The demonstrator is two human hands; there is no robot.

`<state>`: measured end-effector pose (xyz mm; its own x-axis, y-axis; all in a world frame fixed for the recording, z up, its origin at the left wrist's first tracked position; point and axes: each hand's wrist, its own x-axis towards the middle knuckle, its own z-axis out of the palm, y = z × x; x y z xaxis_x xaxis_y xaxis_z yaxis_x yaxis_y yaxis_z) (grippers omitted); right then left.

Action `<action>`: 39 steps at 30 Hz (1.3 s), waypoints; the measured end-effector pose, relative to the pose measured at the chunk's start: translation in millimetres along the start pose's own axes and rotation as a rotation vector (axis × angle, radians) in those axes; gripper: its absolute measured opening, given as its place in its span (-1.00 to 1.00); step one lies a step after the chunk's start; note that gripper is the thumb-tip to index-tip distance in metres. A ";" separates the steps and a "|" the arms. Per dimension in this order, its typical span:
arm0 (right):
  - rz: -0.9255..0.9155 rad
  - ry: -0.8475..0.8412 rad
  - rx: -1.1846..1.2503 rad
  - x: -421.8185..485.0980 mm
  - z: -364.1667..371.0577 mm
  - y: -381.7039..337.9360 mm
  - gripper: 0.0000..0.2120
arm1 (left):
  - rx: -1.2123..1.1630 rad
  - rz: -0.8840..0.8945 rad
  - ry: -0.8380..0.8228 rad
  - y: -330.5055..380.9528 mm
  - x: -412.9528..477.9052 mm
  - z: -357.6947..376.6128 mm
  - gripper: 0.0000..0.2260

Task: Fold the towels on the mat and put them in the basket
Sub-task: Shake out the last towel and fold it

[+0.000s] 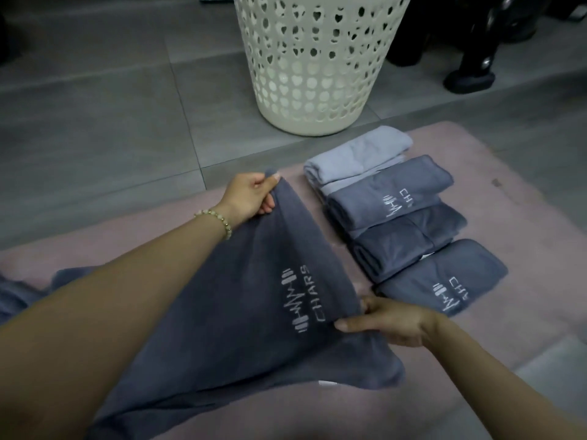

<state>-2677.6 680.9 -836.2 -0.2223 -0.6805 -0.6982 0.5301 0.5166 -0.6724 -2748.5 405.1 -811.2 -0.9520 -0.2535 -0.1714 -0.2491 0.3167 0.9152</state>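
Just in front of the basket (305, 74), on the pink mat (508, 217), lying in a row: four folded towels (409, 239), palest one nearest the basket, three darker grey ones overlapping in turn away from it, two showing white stitched lettering. Left of that row and farther from the basket, lifted partly off the mat: a dark grey towel (238, 296), white barbell mark and the word CHARS facing up. Pinched at its corner toward the basket by the left hand (251, 195), fingers (270, 181) curled over the hem, beaded bracelet (216, 222) on the wrist. Gripped at its side away from the basket by the right hand (390, 322), thumb and fingers (346, 325) closed on a fold of cloth just beside the folded towels. Stretched between both hands, the rest sagging onto the mat. More grey cloth (16, 296) far left of the basket; cannot tell whether the same towel. Upright on the grey tiled floor (95, 122), just off the mat: the basket itself, cream, pierced with heart-shaped holes. Right of the basket, dark furniture legs (476, 58).
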 end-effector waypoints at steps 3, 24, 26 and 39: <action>-0.008 0.053 0.217 -21.8 -20.3 9.0 -0.55 | -0.019 -0.016 0.005 -10.5 5.3 28.5 -0.68; -0.338 0.800 -0.125 -2.2 11.8 78.7 -0.89 | 0.222 -0.224 -0.158 -121.5 -139.0 38.0 -0.56; -0.433 0.854 -0.201 10.7 33.1 58.0 -0.95 | 0.212 -0.226 -0.150 -121.0 -154.9 6.9 -0.61; -0.496 0.271 -0.356 177.8 287.5 -78.8 -0.70 | 0.064 -0.548 0.620 -252.7 -306.0 -237.0 -0.28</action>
<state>-2523.7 369.8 -836.6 -0.5923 -0.7512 -0.2915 0.0201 0.3479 -0.9373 -2352.1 186.0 -903.6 -0.4267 -0.8389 -0.3378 -0.6768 0.0485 0.7346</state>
